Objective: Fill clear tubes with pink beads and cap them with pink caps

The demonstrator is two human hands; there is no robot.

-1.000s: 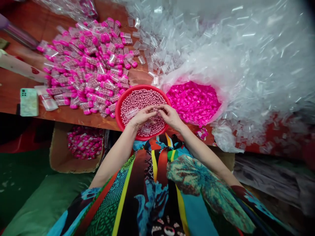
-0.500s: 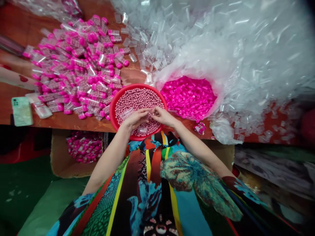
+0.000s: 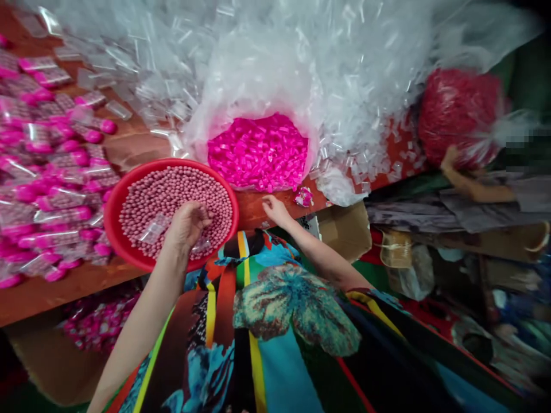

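My left hand (image 3: 189,225) is over the red bowl (image 3: 110,221), its fingers curled in; whatever they hold is hidden. Small pink beads (image 3: 172,186) fill the bowl, and a clear plastic tube (image 3: 154,229) lies on them to the left of my hand. My right hand (image 3: 276,210) is right of the bowl at the table's front edge, fingers loosely bent and apart, with nothing visible in them. Just beyond it, bright pink caps (image 3: 260,152) lie in an opened white plastic bag (image 3: 262,80).
Bead-filled tubes with pink caps (image 3: 47,189) are heaped at left. Loose clear tubes (image 3: 357,137) spread along the back and right. A crumpled clear bag (image 3: 338,186) lies near the edge. Another person's hand (image 3: 451,158) touches a red bundle (image 3: 460,117) at far right.
My right hand has left the bowl and moved right, away from my left hand. My left hand stays over the beads. The view has swung to the right.
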